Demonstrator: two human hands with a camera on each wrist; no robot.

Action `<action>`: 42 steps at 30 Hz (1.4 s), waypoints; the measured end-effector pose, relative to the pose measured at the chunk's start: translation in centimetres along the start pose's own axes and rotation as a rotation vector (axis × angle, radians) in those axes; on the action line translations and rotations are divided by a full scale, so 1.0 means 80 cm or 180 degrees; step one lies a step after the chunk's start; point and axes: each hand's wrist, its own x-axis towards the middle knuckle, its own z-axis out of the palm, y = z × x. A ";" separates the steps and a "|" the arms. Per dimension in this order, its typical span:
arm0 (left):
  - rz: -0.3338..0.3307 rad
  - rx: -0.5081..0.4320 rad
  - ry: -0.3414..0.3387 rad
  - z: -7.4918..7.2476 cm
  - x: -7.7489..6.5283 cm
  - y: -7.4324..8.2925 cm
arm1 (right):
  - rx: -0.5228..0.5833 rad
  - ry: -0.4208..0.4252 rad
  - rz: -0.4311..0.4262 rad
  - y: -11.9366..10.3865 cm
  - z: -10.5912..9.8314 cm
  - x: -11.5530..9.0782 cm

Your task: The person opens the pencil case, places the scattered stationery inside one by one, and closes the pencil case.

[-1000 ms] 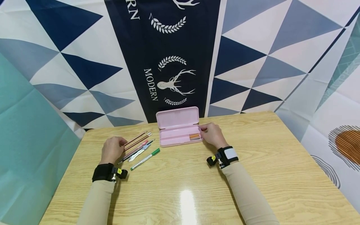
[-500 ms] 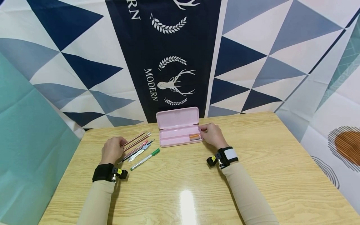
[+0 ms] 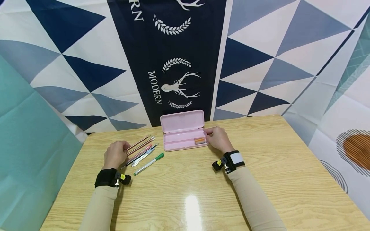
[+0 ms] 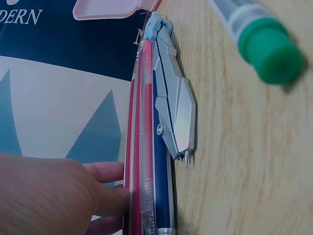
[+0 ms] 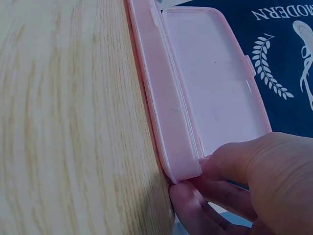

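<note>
My left hand (image 3: 115,154) is at the lower ends of several pencils on the left of the table, its thumb and fingers pinching a red pencil (image 4: 132,171) at the outer side of the bunch. Beside that lie a pink-and-clear pen (image 4: 146,98), a dark blue pen (image 4: 161,196) and a silver compass (image 4: 178,107) with a light blue top. A pink pencil case (image 3: 179,146) stands with its lid up at the back. My right hand (image 3: 218,138) grips the case's right end between thumb and fingers. Inside that end sits a small orange and grey block (image 3: 199,141).
A green-capped marker (image 3: 148,164) lies apart, between the bunch and the case. The wooden table (image 3: 185,179) ends at a patterned cloth (image 3: 185,64) behind the case. A teal cloth (image 3: 34,144) hangs along the left edge.
</note>
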 end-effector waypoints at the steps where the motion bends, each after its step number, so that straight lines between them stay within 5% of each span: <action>1: -0.0001 0.0003 -0.0001 0.000 0.000 0.000 | 0.0000 -0.0003 -0.0003 0.000 0.000 0.000; 18: 0.0048 -0.0019 0.0010 -0.001 -0.001 -0.002 | 0.0043 -0.0058 0.0037 -0.003 -0.002 -0.001; 42: 0.0344 0.0001 0.0350 -0.009 0.001 0.000 | 0.0064 -0.0050 0.0031 -0.001 -0.002 -0.001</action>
